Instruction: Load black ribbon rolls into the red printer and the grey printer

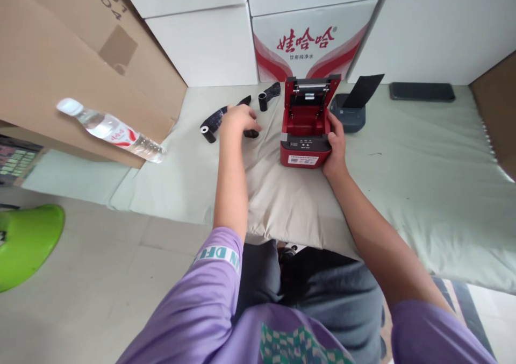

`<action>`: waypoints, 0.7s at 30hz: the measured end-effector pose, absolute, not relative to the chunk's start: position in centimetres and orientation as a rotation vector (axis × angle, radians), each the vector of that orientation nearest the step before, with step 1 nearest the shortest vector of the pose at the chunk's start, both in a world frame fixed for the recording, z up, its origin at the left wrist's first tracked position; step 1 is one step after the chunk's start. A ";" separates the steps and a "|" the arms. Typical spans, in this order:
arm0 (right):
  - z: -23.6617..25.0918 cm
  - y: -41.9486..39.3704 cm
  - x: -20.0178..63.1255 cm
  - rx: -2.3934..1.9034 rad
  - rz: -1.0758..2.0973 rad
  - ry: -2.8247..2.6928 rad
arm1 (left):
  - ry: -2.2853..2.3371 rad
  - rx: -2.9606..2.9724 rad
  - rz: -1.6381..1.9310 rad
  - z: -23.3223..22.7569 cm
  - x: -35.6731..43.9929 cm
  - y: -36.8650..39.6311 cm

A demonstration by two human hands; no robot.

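My right hand [337, 148] grips the right side of a small red label printer [305, 154]. The printer stands on the cloth-covered surface with its lid raised, and its red inner bay shows no roll. Left of it, my left hand [237, 121] hovers over a black strip [215, 119], thumb and fingers apart, with nothing visible between them. A dark piece [251, 134] shows just below those fingers, partly hidden. One small black roll [207, 134] lies by the strip's lower end. Another black roll [263, 101] stands farther back, beside a crumpled black strip [273, 90].
Behind the printer's right side sits a dark blue device [350, 119] with a black sheet [364, 90] sticking up. A black phone [422, 92] lies at the back right. A water bottle [115, 131] leans at left by a cardboard box [133, 79]. White cartons [201, 47] line the back.
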State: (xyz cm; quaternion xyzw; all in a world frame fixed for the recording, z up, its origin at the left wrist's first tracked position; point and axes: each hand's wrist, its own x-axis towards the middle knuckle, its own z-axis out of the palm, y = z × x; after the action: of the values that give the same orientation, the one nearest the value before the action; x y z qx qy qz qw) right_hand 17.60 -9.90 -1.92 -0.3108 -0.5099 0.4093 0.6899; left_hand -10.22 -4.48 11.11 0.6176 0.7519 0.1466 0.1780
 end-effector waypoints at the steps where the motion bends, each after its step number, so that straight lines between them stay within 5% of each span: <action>1: -1.9 -9.9 17.6 -0.697 0.917 -1.143 | 2.144 1.785 0.325 10.9 -9.8 -4.4; 6: -2.0 -10.0 17.5 -0.717 0.912 -1.150 | 2.095 1.888 0.300 12.6 -9.0 -5.7; 15: -2.1 -9.8 17.7 -0.712 0.871 -1.182 | 1.474 1.887 1.591 19.8 -9.0 -10.4; 21: -2.1 -9.8 17.6 -0.708 0.873 -1.165 | 1.315 1.758 1.260 20.2 -7.1 -11.7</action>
State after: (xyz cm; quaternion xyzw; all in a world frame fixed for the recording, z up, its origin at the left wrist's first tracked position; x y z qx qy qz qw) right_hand 17.62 -9.76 -2.11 -0.3166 -0.5208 0.3906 0.6899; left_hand -7.10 -11.74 20.25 0.6624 0.4954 0.4749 0.3004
